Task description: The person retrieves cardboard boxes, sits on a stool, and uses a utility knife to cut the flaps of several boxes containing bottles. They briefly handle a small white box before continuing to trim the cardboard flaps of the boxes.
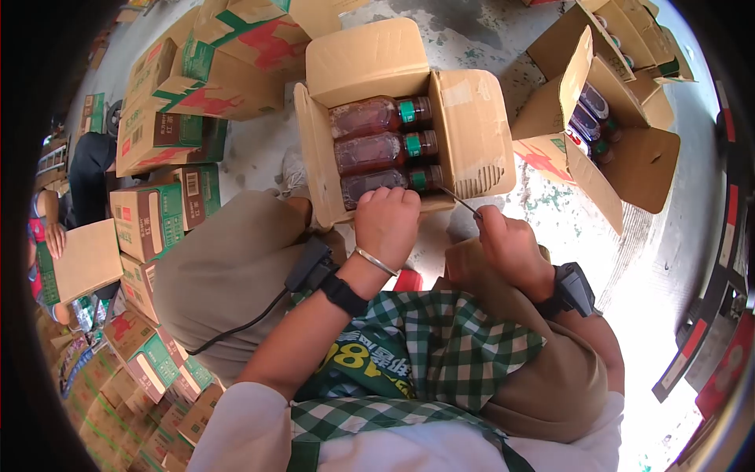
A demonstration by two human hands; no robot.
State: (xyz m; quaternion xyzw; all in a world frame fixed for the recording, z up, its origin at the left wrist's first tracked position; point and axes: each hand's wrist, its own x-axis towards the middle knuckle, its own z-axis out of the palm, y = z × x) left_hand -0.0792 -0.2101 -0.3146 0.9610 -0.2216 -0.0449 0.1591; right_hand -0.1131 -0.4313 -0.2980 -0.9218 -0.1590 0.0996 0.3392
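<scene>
An open cardboard box (462,130) stands before my knees with its flaps folded out. Three dark-red drink bottles lie on their sides in it, each with a green neck label and its cap to the right. My left hand (388,228) has its fingers curled over the nearest bottle (362,186). In my right hand (515,253), fingers closed, is a thin dark metal pick-like tool (464,203). The tool's tip reaches up to the cap end of that same bottle, over the box's near right corner. The lower part of the tool is hidden in my fist.
Another open carton (645,169) with bottles stands to the right. Closed printed cartons (145,220) are stacked on the left. Beyond them a person's hand (55,238) rests on a box flap (88,259). A dark edge with red and white strips (692,338) runs along the right.
</scene>
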